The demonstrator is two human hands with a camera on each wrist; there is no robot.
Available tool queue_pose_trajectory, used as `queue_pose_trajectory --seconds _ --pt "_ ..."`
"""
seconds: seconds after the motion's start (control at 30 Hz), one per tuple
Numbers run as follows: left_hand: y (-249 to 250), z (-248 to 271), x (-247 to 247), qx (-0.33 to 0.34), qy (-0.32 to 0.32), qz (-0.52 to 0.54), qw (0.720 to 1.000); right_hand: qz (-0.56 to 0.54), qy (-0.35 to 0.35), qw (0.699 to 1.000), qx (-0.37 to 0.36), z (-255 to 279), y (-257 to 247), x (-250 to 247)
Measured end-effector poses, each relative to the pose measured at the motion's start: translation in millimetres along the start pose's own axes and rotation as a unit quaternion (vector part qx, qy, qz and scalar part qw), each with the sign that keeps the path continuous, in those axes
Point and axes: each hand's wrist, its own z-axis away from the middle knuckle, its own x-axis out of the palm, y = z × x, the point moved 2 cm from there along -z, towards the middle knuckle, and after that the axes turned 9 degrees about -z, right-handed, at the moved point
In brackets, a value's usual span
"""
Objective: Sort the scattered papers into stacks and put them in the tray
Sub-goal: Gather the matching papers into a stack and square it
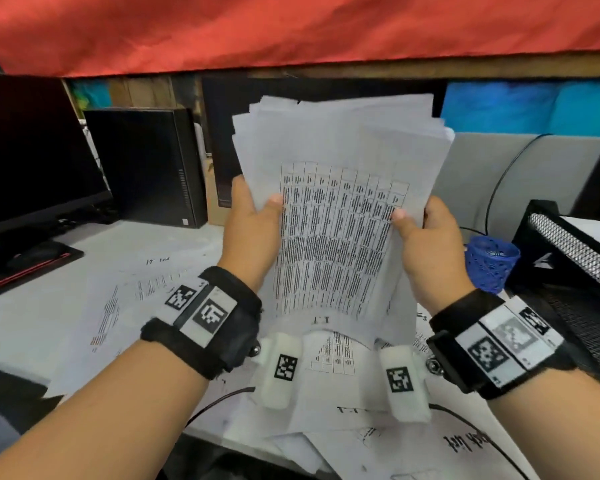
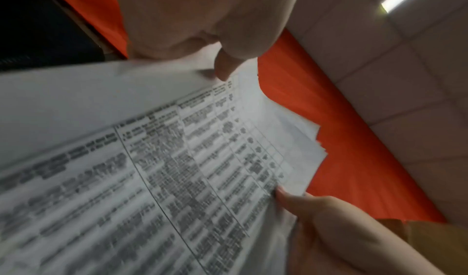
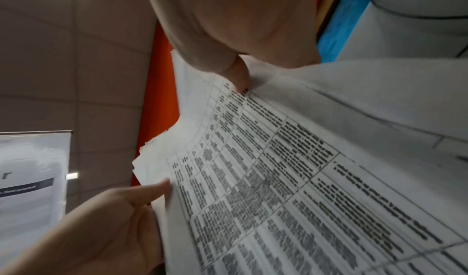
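I hold a stack of printed papers (image 1: 340, 216) upright above the desk, its top sheet covered by a dense table of text. My left hand (image 1: 253, 216) grips the stack's left edge, thumb on the front, fingers behind. On the right edge my right hand (image 1: 420, 230) grips the same way. The sheets' top edges are uneven. Both wrist views show the stack (image 2: 152, 169) (image 3: 291, 179) close up with a thumb pressed on it. More loose papers (image 1: 326, 386) lie scattered on the desk under my wrists. A black mesh tray (image 1: 575, 258) stands at the right, paper inside it.
A blue mesh pen cup (image 1: 490, 265) sits just left of the tray. A dark monitor (image 1: 32, 150) and a black computer case (image 1: 146, 164) stand at the back left. A red cloth (image 1: 291, 29) hangs overhead. Black cables run across the desk.
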Motion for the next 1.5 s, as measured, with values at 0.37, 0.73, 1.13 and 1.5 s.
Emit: queue_pose_trajectory --seconds 0.37,0.73,1.13,1.5 --pt "-24 0 4 -0.063 -0.009 0.008 0.998 -0.049 -0.002 0.997 -0.064 -25 -36 2" --pt "-49 -15 -3 -0.123 -0.044 0.035 0.991 0.123 -0.004 0.975 -0.186 -70 -54 16" --pt "-66 -20 4 -0.130 -0.047 0.006 0.990 0.244 -0.059 0.956 -0.153 -79 -33 24" --pt "-65 -17 -3 -0.120 -0.025 0.028 0.992 0.055 -0.088 0.987 0.126 -37 38 2"
